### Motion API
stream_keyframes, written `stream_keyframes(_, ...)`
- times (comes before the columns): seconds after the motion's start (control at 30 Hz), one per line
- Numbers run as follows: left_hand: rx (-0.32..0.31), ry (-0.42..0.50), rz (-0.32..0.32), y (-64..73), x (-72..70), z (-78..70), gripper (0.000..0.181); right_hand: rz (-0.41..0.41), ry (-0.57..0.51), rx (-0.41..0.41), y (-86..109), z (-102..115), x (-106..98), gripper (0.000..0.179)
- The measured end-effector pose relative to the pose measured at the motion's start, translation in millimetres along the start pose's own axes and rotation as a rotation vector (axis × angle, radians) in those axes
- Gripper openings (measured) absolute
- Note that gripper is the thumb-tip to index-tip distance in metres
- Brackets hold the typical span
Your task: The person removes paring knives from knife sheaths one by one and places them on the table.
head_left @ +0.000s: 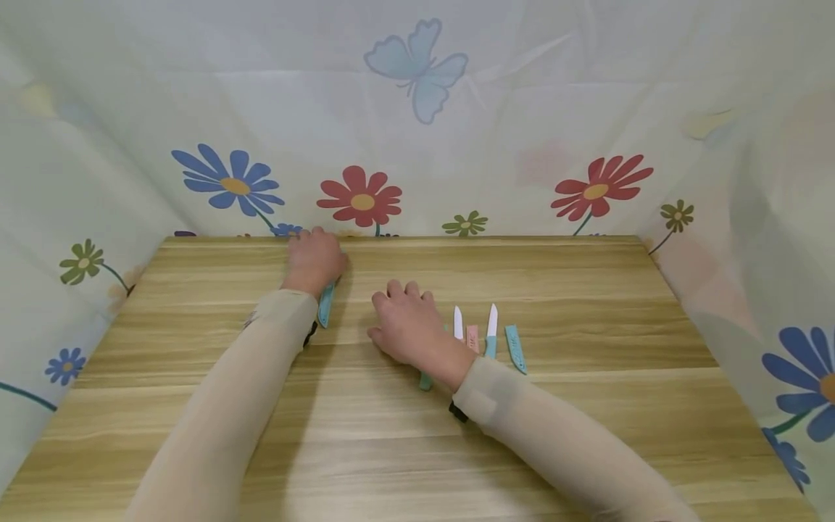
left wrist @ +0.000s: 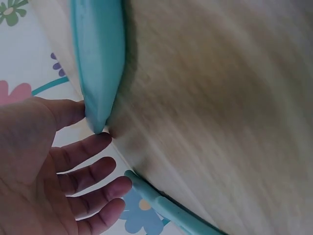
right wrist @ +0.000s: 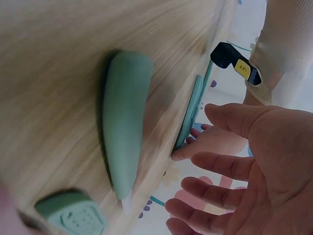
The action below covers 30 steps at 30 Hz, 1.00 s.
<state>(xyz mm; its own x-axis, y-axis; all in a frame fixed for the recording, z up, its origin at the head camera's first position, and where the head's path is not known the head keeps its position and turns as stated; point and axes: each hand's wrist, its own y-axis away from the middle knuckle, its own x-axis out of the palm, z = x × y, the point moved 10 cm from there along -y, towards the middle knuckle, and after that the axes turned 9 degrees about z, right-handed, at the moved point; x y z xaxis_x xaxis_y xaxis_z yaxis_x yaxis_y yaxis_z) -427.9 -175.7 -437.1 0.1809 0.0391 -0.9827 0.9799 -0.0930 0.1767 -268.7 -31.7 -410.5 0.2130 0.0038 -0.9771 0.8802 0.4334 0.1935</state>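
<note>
At the back left of the table, my left hand (head_left: 314, 255) pinches the end of a teal sheath (head_left: 326, 308) between thumb and index finger; the other fingers are spread. A second slim teal piece (left wrist: 168, 210) lies beyond these fingers in the left wrist view. My right hand (head_left: 411, 326) hovers palm down near the middle, fingers spread, holding nothing. Below it is a green knife (right wrist: 126, 122), its white blade mostly cut from view, with a green sheath (right wrist: 76, 213) beside it. The right forearm partly covers the green pieces in the head view.
Right of my right hand lie a white-bladed knife (head_left: 459, 322), a pink sheath (head_left: 472, 337), a blue-handled knife (head_left: 491, 341) and a blue sheath (head_left: 515, 349). A flower-printed cloth (head_left: 502, 130) hangs behind the wooden table (head_left: 587, 290) and along both sides.
</note>
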Motion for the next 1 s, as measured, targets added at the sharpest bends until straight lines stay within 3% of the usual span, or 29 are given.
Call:
stream_keyframes(0.4,-0.075,-0.003,0.043,6.6,-3.6,-4.5,0.041,0.009,-0.037,-0.006,-13.9,8,2,0.05)
stream_keyframes(0.77,-0.146,0.048,0.081,13.6,-1.3,-6.0,0.044,0.04,-0.121,0.028,-30.5,8,5,0.042)
stream_keyframes(1.0,-0.166,0.041,0.079,16.5,-1.0,-8.2,0.045,0.033,-0.091,0.05,-40.0,4,10,0.042)
